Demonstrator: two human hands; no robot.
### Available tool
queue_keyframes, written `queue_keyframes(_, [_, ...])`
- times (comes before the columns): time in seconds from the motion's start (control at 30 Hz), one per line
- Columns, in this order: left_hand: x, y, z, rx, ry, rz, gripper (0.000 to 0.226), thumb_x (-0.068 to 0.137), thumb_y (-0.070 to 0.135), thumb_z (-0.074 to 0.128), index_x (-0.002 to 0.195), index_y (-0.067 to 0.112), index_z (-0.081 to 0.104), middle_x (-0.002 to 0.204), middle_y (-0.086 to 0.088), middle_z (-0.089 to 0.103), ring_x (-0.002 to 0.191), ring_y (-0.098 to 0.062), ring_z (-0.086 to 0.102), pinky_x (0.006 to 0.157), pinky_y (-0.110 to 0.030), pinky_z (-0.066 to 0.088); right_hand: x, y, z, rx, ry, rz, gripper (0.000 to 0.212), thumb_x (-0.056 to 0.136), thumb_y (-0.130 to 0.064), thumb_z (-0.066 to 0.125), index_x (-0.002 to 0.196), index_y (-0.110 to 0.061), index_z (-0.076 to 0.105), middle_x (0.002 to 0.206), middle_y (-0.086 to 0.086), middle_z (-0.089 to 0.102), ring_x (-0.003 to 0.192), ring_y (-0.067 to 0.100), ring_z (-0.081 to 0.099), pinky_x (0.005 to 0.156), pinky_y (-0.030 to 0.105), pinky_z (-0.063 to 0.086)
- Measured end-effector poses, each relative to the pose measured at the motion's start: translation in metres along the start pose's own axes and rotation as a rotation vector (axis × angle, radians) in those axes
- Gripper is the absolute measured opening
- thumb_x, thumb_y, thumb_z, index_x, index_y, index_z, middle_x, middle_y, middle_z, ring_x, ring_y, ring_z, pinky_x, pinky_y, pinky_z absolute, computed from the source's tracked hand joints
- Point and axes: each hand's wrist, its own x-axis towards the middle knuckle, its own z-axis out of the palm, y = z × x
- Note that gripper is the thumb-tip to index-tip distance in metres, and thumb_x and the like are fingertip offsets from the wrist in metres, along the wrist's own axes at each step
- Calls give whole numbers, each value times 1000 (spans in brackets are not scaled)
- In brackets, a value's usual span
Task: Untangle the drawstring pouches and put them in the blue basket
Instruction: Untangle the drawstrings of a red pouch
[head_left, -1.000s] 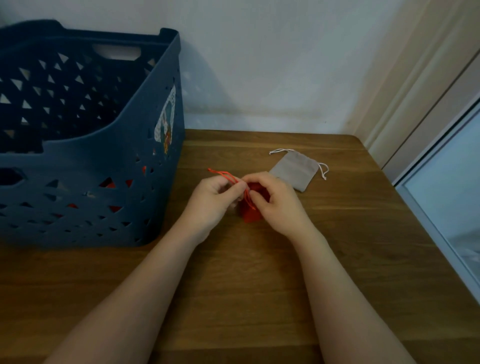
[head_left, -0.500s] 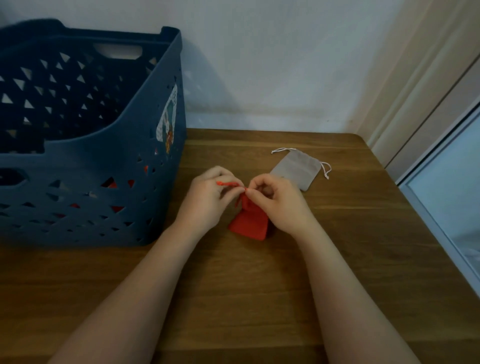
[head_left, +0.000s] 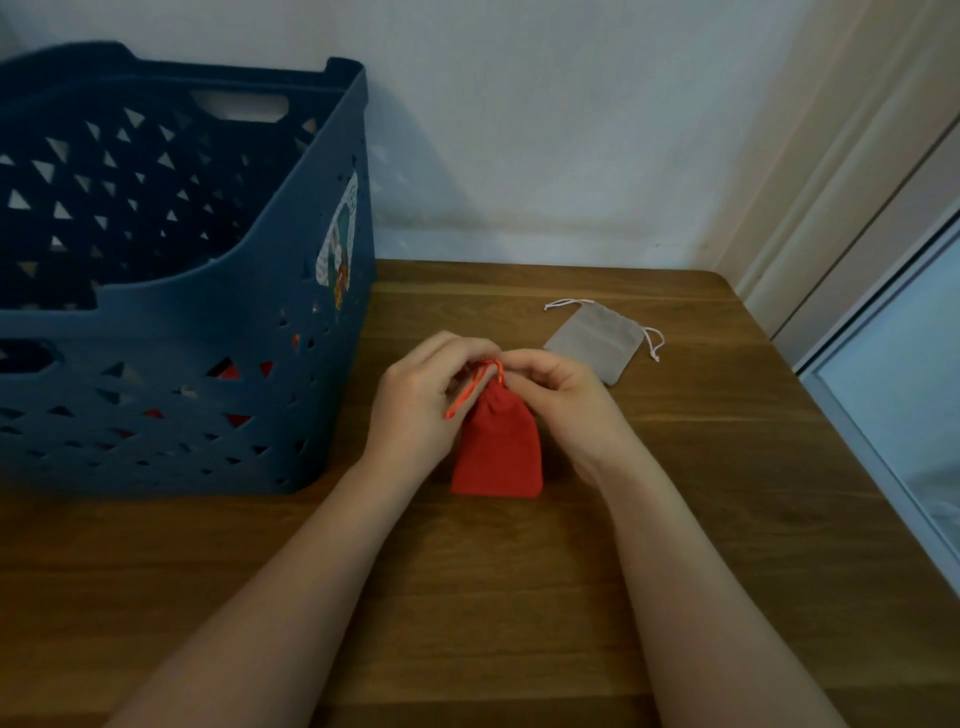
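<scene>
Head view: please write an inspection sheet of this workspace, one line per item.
Surface: brown wooden table, wood grain visible.
Job's things: red fabric drawstring pouch lies flat between the hands, its orange drawstring at the neck; grey fabric drawstring pouch with white cord lies apart, further right; blue plastic basket with triangular holes stands on the left, red showing through its holes.
Clutter: nothing seen.
Grippers: left hand and right hand both pinch the red pouch's neck or string.
Cables: nothing seen.
Surroundings: white wall behind; window frame at right.
</scene>
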Motion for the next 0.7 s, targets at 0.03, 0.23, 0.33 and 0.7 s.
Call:
queue_keyframes(0.03, [0, 1, 0, -10, 16, -14, 14, 84, 15, 62, 97, 11, 67, 90, 8, 57, 84, 2, 50, 71, -9, 43, 0, -1, 0, 16, 3, -3, 22, 90, -6, 57, 90, -23, 71, 86, -1, 71, 83, 11, 67, 73, 22, 53])
queue_keyframes(0.23, [2, 1, 0, -125, -37, -26, 6, 82, 10, 66, 88, 11, 67, 83, 11, 56, 76, 6, 53, 71, -7, 42, -3, -7, -2, -148, 5, -42, 18, 91, -8, 53, 78, -19, 59, 71, -4, 58, 61, 0, 55, 57, 13, 44])
queue_keyframes(0.33, [1, -3, 0, -144, -125, 14, 7, 84, 10, 65, 90, 11, 68, 85, 9, 58, 79, 2, 55, 70, -11, 44, -2, -5, -2, -514, 34, -184, 19, 89, -13, 48, 72, -23, 48, 71, -9, 49, 62, 0, 47, 57, 15, 37])
queue_keyframes(0.7, [2, 4, 5, -346, -260, -407, 20, 100, 31, 35, 88, 31, 51, 82, 0, 56, 69, -4, 53, 64, -15, 43, -4, -3, 12, -484, 150, -240, 21, 93, -14, 51, 84, -33, 48, 62, -7, 53, 51, 5, 54, 47, 13, 40])
